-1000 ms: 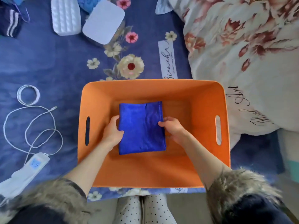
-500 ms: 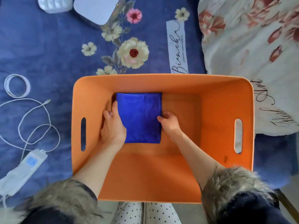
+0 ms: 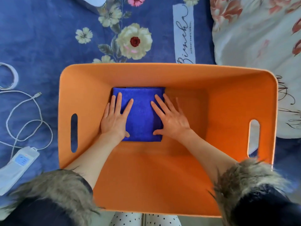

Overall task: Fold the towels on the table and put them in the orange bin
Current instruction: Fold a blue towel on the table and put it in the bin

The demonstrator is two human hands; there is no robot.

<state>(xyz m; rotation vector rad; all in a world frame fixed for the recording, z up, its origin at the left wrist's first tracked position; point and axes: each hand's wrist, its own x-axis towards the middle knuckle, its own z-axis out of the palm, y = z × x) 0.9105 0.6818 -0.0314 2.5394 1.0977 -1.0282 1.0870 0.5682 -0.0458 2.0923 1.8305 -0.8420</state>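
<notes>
The bin (image 3: 167, 74) stands on the bed (image 3: 40, 46), in front of the person. The towel (image 3: 141, 115) lies flat on the bin's floor, in its left half, against the far wall. The left hand (image 3: 114, 119) rests on the towel's left edge, the right hand (image 3: 171, 119) on its right edge, fingers pointing away. Left of the bin lie a cable (image 3: 24, 115), a coil (image 3: 9, 75) beyond it, and a controller (image 3: 17, 163) nearer the person. A quilt (image 3: 260, 33) lies behind and to the right of the bin, touching its right wall.
</notes>
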